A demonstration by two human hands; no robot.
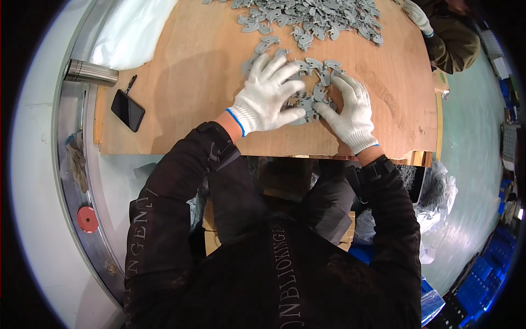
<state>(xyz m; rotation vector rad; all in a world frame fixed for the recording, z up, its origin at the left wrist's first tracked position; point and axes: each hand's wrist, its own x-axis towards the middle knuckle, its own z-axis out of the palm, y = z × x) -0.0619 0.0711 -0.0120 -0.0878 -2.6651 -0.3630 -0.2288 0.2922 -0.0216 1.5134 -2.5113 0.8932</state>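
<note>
My left hand (267, 94), in a white knitted glove with a blue cuff edge, is open with fingers spread over several small grey curved parts (305, 104) on the wooden table. Some of those parts are hidden under its fingers and thumb. Opposite it, my right hand (351, 111), gloved the same way, rests beside the cluster with its thumb apart from its fingers. Its fingertips touch or nearly touch the grey parts, and nothing shows gripped in it. A large heap of the same grey hooked pieces (323, 19) lies farther back.
On the left are a black phone (128, 111), a steel flask (91, 73) on its side and a white sheet (131, 33). Another person's gloved hand (418, 17) is at the far right table edge. A red disc (87, 219) lies on the left ledge, plastic bags (436, 189) at lower right.
</note>
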